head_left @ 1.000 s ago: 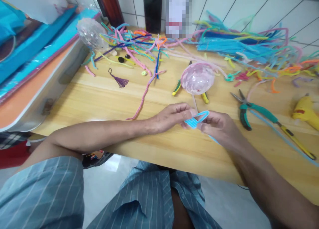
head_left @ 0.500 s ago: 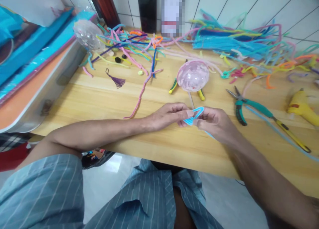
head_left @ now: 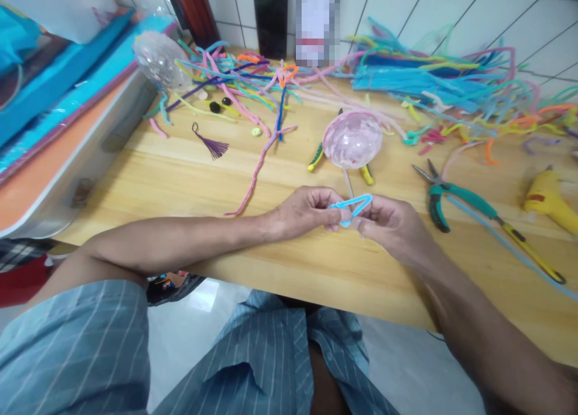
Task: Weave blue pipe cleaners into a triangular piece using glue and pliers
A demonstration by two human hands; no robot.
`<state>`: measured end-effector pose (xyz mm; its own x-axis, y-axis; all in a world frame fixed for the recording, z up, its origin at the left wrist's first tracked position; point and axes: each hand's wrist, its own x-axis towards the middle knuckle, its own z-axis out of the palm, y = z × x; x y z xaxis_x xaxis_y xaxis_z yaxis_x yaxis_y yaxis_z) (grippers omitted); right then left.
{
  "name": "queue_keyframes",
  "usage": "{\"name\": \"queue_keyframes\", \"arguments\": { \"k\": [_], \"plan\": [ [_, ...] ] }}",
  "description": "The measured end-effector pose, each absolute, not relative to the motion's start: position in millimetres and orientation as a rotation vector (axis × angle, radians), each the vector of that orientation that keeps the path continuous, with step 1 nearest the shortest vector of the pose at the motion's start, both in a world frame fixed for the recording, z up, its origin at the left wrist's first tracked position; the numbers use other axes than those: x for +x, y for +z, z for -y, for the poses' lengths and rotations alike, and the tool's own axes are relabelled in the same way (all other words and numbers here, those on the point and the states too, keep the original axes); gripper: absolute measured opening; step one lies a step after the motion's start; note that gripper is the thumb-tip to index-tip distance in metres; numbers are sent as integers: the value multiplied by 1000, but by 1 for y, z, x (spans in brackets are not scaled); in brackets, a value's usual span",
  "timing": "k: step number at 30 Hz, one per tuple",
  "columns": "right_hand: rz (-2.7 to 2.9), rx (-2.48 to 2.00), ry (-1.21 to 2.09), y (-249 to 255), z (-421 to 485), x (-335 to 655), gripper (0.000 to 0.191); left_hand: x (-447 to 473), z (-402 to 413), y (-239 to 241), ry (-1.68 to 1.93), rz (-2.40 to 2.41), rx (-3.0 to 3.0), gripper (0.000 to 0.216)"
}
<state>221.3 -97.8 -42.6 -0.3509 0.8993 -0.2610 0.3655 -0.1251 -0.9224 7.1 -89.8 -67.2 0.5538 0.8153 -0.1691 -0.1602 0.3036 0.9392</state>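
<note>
A light blue pipe cleaner [head_left: 360,205], bent into a narrow loop, is held between both hands near the table's front. My left hand [head_left: 316,209] pinches its left end between thumb and fingers. My right hand [head_left: 387,223] is closed on the other side, with the thumb at the lower edge of the loop. Part of the pipe cleaner is hidden by the fingers. Just beyond the hands sits a clear pinkish dome [head_left: 353,139], partly covering yellow-and-green handled pliers [head_left: 316,158].
Long-nose pliers [head_left: 460,192], a yellow utility knife [head_left: 526,243] and a yellow glue gun [head_left: 551,195] lie at right. Heaps of coloured pipe cleaners [head_left: 406,81] line the back. A purple tassel [head_left: 212,144] and a pink twisted strand [head_left: 256,177] lie left; a plastic bin [head_left: 90,162] stands beyond.
The blue loop has turned in my fingers and its left end shows more above my left thumb. The tail that hung below my right hand no longer shows.
</note>
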Motion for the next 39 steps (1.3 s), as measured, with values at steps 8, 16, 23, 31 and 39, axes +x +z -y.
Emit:
{"name": "queue_keyframes", "arguments": {
  "k": [8, 16, 23, 31, 39],
  "plan": [
    [1725, -1414, 1455, -40, 98, 221, 20, 7, 86, -64, 697, -700, 1024, 50],
    [1750, -1479, 1408, -41, 101, 226, 17, 4, 87, -60, 653, -674, 1036, 48],
    [1694, -1453, 1472, -40, 100, 223, 20, 3, 93, -62, 649, -673, 1104, 44],
    [1635, -1452, 1515, -36, 99, 219, 17, 3, 96, -67, 814, -747, 1394, 41],
    [1455, -1470, 1622, -36, 103, 215, 18, -7, 104, -76, 1111, -733, 2725, 32]
  ]
}}
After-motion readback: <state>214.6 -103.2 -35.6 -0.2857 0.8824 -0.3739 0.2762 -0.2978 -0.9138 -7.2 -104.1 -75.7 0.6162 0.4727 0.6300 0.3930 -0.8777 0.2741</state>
